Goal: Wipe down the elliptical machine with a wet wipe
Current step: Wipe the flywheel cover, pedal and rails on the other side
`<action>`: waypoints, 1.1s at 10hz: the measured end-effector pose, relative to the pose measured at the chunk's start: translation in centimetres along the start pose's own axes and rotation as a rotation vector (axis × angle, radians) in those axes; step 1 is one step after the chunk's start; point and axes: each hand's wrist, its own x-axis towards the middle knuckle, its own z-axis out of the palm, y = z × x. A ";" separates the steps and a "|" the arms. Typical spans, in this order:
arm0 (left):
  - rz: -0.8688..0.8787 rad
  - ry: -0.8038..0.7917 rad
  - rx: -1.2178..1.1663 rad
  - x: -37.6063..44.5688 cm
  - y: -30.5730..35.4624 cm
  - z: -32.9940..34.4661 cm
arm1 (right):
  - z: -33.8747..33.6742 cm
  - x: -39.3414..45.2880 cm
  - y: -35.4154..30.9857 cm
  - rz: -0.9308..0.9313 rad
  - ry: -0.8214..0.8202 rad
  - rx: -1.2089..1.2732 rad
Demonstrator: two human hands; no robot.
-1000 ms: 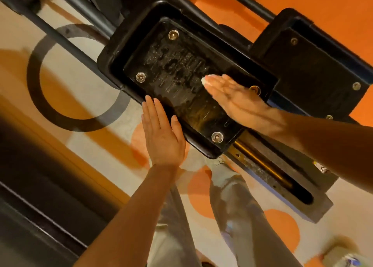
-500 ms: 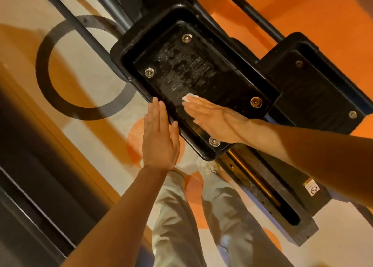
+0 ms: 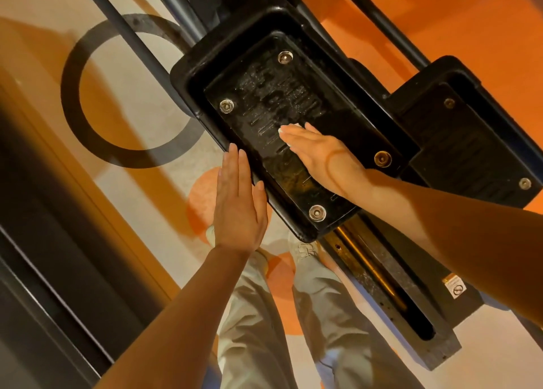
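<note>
Wet wipe [image 3: 289,131]: white, mostly hidden, pressed flat beneath the straight fingers of the right hand [image 3: 321,155], only an edge seen at the fingertips. Foot pedal [image 3: 276,100]: black, ribbed, wet-streaked, rimmed, fixed by four metal bolts; the right hand is laid palm-down across its lower middle. Left hand [image 3: 238,203]: flat, fingers extended together, nothing held, placed against the pedal's outer rim just beside the right hand. Second pedal [image 3: 470,141]: black, beyond the right wrist. Rail [image 3: 379,280]: dark track with a brass-coloured rod, under the right forearm. Floor [image 3: 123,100]: beige with orange patches and a dark ring, past the left hand
</note>
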 end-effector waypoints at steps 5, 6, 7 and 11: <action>-0.005 0.011 -0.018 -0.2 0.0 0.6 | 0.7 -1.1 1.5 -0.073 0.037 -0.071; -0.008 0.002 -0.017 -0.2 0.2 0.5 | 0.9 -1.2 -0.3 -0.026 -0.016 0.024; 0.000 -0.005 -0.013 -0.2 0.2 0.3 | 0.3 0.0 -0.2 0.027 -0.113 0.019; 0.023 -0.017 0.044 -0.2 -0.1 0.0 | 0.2 2.9 -0.8 -0.102 -0.140 -0.061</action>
